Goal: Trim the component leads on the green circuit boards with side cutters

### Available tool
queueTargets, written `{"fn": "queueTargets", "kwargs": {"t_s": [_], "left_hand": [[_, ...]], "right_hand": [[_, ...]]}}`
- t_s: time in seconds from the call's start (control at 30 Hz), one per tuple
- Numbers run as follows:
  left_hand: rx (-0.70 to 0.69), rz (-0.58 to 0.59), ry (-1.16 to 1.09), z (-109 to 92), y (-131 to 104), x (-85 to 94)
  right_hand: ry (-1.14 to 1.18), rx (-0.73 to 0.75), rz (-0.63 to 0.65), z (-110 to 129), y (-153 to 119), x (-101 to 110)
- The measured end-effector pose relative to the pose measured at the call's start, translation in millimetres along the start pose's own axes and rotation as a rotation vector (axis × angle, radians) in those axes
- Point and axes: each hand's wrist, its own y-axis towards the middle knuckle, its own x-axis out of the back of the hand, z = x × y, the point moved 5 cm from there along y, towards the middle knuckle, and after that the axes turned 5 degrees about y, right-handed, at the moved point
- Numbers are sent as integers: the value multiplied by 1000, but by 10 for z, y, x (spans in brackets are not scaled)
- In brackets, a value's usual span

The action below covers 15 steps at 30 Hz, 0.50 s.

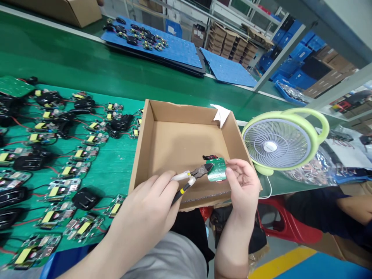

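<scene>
My left hand (151, 205) is closed around the handles of a pair of cutting pliers (200, 171), one grip pale and the other black with a yellow band. Their jaws touch the face of a small green circuit board (218, 175). That board is pinched by its right edge between the thumb and fingers of my right hand (244, 182). Behind the board's top edge show some black and red wires (209, 157). Both hands are over a shallow cardboard box (186, 135), whose near wall carries a line of dark bits.
Many circuit boards (83, 153) wired to black plug housings (86, 198) cover the green mat on the left. A light green fan (276, 145) stands right of the box. More boards lie on a blue sheet (180, 50) at the back. Another person's arm (354, 207) shows at right.
</scene>
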Motion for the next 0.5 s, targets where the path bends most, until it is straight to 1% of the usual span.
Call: {"fn": "queueTargets", "kwargs": {"t_s": [0.23, 0.4, 0.5], "left_hand": [[81, 53, -50, 30, 14, -65], [0, 76, 70, -18, 61, -45], [-6, 83, 91, -20, 75, -24]], "right_hand": [[31, -17, 13, 9, -21, -14], [-4, 20, 1, 14, -26, -7], [-25, 74, -19, 25, -29, -2]]}}
